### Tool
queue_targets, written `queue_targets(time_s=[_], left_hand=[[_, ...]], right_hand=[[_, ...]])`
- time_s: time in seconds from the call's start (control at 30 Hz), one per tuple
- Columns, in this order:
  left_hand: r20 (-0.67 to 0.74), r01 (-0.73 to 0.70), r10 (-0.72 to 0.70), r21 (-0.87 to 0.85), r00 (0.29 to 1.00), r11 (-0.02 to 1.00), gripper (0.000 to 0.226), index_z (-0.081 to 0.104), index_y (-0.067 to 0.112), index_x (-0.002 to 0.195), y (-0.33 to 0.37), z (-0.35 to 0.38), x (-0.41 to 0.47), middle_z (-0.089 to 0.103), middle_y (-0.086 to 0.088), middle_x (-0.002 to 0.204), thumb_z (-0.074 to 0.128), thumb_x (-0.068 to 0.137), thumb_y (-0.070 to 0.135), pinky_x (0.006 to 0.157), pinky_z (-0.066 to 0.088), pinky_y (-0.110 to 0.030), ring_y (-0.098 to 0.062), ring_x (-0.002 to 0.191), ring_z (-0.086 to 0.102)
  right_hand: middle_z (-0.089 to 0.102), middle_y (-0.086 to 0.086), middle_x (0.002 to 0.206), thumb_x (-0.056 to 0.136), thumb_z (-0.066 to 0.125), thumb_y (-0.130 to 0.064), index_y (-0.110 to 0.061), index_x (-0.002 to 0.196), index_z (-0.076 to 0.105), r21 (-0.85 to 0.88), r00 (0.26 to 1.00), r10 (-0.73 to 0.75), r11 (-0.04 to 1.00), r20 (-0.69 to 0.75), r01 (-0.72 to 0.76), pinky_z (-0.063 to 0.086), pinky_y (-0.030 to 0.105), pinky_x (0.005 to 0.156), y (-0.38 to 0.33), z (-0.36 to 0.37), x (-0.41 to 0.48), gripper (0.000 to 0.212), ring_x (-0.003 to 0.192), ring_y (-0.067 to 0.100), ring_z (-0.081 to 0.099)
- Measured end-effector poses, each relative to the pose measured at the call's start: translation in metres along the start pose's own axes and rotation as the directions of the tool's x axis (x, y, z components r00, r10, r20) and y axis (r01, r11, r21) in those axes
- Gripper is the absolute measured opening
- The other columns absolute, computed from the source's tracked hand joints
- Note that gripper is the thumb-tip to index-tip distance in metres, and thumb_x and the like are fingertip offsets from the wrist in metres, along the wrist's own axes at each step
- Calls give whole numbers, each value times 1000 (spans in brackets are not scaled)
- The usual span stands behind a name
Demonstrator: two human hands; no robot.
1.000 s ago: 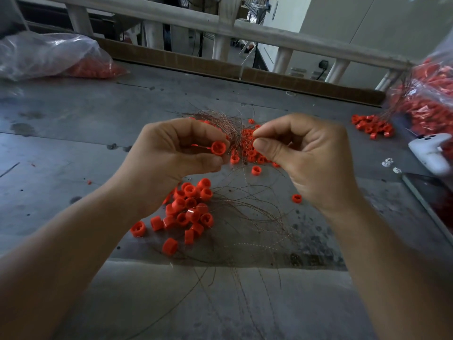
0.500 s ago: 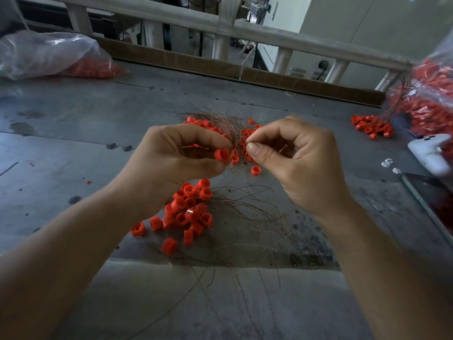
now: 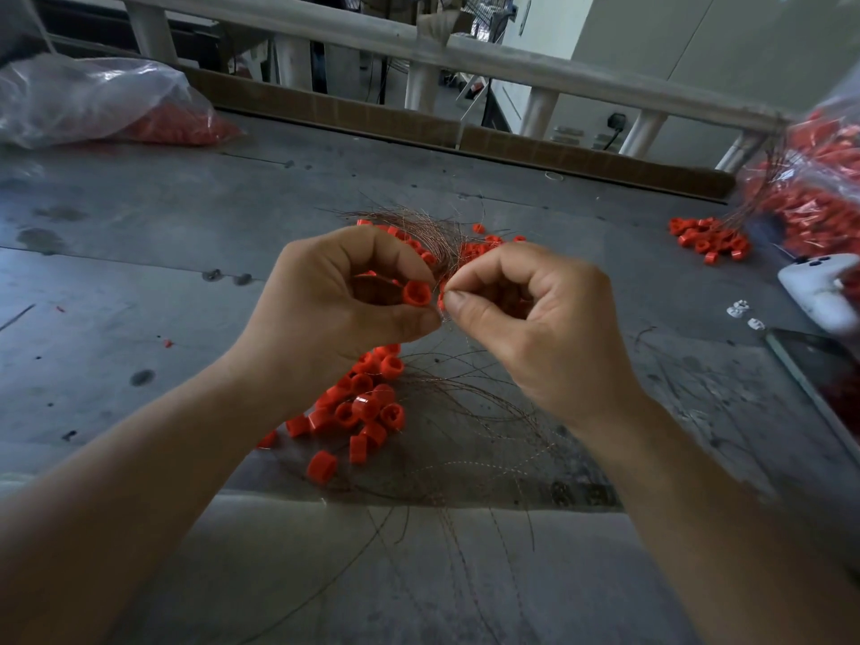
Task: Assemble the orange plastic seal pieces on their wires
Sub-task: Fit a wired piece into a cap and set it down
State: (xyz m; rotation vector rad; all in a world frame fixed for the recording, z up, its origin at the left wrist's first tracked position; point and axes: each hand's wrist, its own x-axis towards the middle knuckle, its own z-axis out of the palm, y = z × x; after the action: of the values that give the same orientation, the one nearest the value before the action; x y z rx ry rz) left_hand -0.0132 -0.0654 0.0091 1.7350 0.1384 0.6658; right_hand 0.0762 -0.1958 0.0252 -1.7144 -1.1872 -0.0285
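My left hand (image 3: 339,309) pinches a small orange seal cap (image 3: 415,293) between thumb and forefinger, its open end facing right. My right hand (image 3: 535,328) pinches a thin wire end (image 3: 441,304) right beside the cap, almost touching it. Below my hands a pile of loose orange caps (image 3: 363,407) lies on the grey table (image 3: 139,272) among thin coppery wires (image 3: 465,412). Behind my hands sits a bundle of wires with orange pieces (image 3: 446,239).
A clear bag of orange parts (image 3: 93,104) lies at the back left, and another bag (image 3: 809,188) at the right with a small pile of caps (image 3: 707,237) beside it. A white device (image 3: 819,290) and a dark phone (image 3: 823,384) lie at the right edge.
Both hands have drawn together: the right hand moved left with the wire end until it nearly meets the cap in the left hand.
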Motion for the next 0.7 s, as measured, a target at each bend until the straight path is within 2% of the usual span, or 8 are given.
queue_targets(time_s=[0.2,0.37,0.53,0.63,0.7], left_hand=[[-25,-2,1,-60,1000,998,28,65,25,67,0,0,-1,71,-1,74,74,42,35,65,57,-23,-13,68,67],[5,7,-6,-144,1000,990,32,64,18,72,1,1,-2,71,2,74,74,43,27,61,52,-15,-8,69,68],[79,59,-36,-298,996,953,36,74,15,84,-2,-3,0,73,-3,84,77,52,-2,72,53,-18,-15,82,70],[111,76,-40,-338,993,938,35,71,16,94,-3,-4,0,73,-5,94,68,60,10,79,52,-21,-21,93,68],[118,82,-43,-355,992,931,34,70,16,96,-3,-4,0,73,-5,96,65,63,11,81,52,-22,-21,96,67]], right_hand=[[61,-5,65,74,66,-7,-20,69,63,-22,1000,-8,1000,8,8,40,12,53,0,2,-1,14,58,6,53],[60,-5,64,74,66,-7,-14,69,66,-24,1000,6,1000,6,-6,40,11,52,1,0,-1,9,57,3,51],[58,-11,58,76,67,-5,-19,67,64,-31,999,19,999,-45,-20,39,11,50,2,-4,1,17,53,5,53],[61,-7,59,77,67,-6,-21,66,63,-24,997,28,999,-77,-30,46,18,50,2,-8,2,19,53,12,58],[63,-5,61,77,67,-6,-21,67,64,-25,996,32,999,-83,-34,49,22,51,3,-8,3,18,54,14,59]])
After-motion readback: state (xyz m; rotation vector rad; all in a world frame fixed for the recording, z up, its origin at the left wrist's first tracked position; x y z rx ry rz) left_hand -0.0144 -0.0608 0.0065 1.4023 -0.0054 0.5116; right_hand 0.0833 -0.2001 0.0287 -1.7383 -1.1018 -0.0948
